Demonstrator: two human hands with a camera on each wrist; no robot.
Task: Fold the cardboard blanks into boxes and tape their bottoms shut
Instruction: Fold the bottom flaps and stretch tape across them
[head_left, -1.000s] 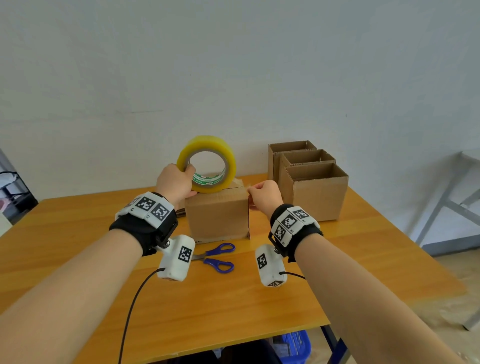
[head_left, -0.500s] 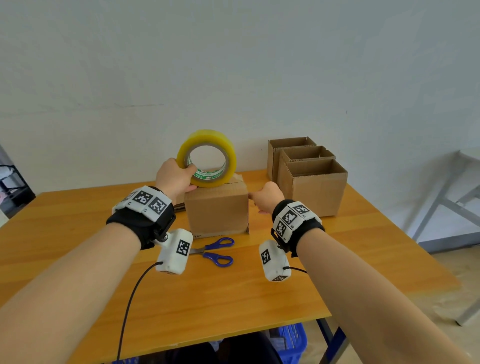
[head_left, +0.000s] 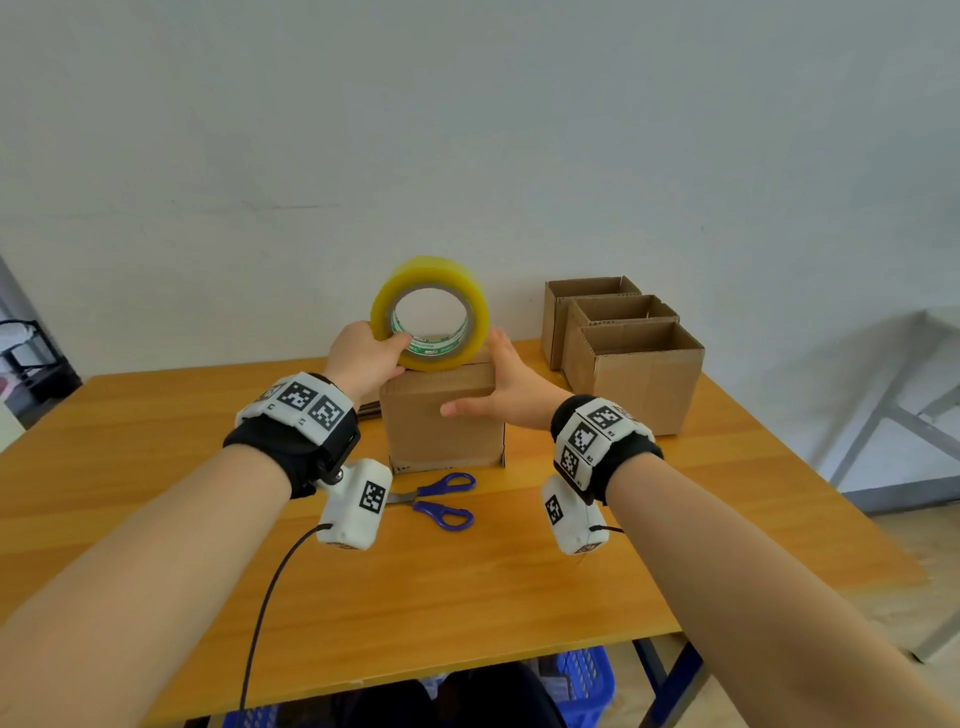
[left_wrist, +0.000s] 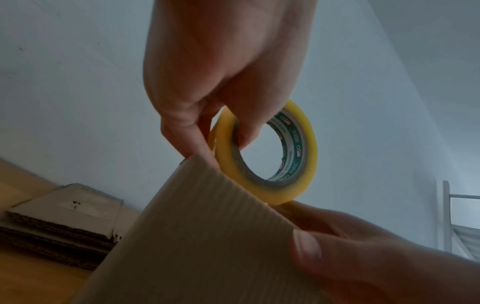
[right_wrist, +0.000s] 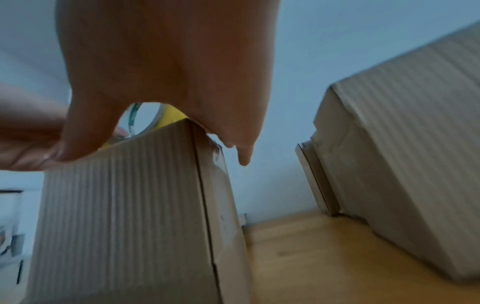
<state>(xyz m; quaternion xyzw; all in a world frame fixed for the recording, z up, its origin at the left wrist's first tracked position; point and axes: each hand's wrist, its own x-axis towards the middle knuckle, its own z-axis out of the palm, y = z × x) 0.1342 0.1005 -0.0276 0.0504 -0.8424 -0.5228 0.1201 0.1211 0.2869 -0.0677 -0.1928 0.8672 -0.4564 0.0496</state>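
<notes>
1. Head view: we are at the taping step. A folded box (head_left: 441, 415) stands upside down on the surface (head_left: 467, 571), closed bottom flaps facing up, just behind the scissors (head_left: 441, 501).
2. Our left hand (head_left: 363, 358) grips the tape roll (head_left: 430, 312), thumb hooked into its core, and holds it upright on the box's top face.
3. Our right hand (head_left: 501, 389) lies spread and nearly flat over the box's top right edge, thumb across the near face, fingers reaching along the right side; it grips nothing.
4. The right wrist view shows a shiny strip running down the box's right side, so we judge one end of the tape is already stuck there; how well it is pressed down we cannot tell.
5. Three finished boxes (head_left: 631, 358) stand open-topped to the right, and the left wrist view shows flat blanks (left_wrist: 64, 222) stacked on the left.
6. Next, we judge, the roll has to be drawn across the seam toward the left edge while the right hand steadies the box, then the tape needs cutting with the scissors.
</notes>
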